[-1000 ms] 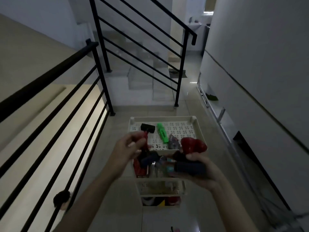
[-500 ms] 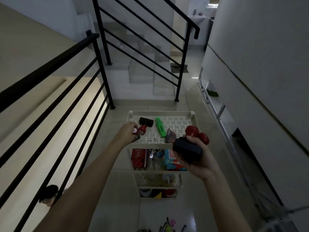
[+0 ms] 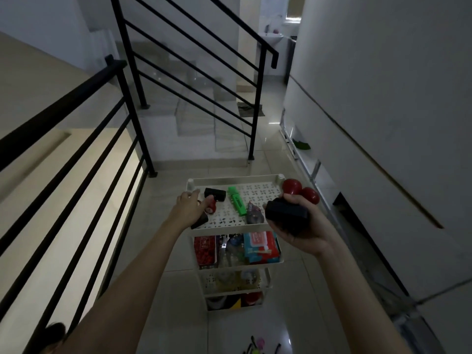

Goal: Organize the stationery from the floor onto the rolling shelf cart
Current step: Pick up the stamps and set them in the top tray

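Left hand [image 3: 189, 206] hovers loose over the cart [image 3: 231, 178]'s top-tray left edge, fingers relaxed by a small red item [image 3: 212, 207]. Right hand [image 3: 301, 226] grips a dark block [image 3: 286, 213] plus red scissors handles [image 3: 300, 191] at the cart's right rim. Green highlighter [image 3: 237, 200] mid-tray; black railing [image 3: 76, 139] w/ bars left of the cart.

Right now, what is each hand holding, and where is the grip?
The right hand grips a black block round its middle, two red knobs jutting past the fingers. The left hand seems to pinch a small red-and-black item; grip unclear.
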